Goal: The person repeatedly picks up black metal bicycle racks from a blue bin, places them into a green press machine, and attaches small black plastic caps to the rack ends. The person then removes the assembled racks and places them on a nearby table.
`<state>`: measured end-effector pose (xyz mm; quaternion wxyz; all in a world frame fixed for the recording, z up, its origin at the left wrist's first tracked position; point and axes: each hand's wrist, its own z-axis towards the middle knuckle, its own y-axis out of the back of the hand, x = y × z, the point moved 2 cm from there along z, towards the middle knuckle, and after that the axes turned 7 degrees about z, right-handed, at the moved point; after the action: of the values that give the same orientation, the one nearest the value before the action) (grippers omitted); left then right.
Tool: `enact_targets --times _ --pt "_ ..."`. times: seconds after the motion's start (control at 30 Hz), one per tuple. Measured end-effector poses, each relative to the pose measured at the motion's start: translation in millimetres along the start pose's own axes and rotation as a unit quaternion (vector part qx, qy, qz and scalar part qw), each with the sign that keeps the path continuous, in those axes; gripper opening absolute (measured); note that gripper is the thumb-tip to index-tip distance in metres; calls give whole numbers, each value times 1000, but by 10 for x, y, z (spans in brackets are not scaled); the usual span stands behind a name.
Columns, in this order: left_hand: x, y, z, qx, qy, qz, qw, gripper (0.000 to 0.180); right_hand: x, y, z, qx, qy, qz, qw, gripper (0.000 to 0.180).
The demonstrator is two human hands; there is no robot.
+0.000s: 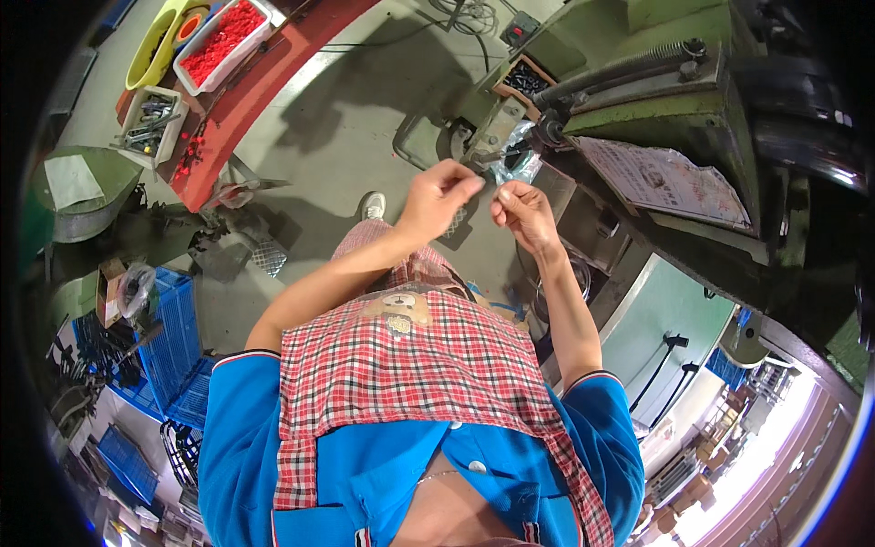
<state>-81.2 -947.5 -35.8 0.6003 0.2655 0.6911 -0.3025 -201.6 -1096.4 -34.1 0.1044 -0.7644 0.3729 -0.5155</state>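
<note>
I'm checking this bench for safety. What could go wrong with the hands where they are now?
The left hand and right hand pinch something tiny close to the green machine, so fingers may get caught if it runs. The small piece could drop to the floor. The clear plastic bag might snag.

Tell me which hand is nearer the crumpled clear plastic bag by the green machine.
Right. The right hand sits just below the plastic bag; the left hand is farther off, to its left.
</note>
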Motion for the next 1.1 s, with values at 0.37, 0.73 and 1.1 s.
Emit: enact_targets --times 0.37,0.73,1.1 --pt "1042 3128 -28 -425 131 123 887 14 340 296 322 -165 122 -55 977 13" --pt "1468 5014 -144 -629 221 244 704 26 523 115 231 -120 52 -56 990 14" --pt "1166 4134 253 -394 67 759 514 49 395 -123 119 -220 78 1 972 20"
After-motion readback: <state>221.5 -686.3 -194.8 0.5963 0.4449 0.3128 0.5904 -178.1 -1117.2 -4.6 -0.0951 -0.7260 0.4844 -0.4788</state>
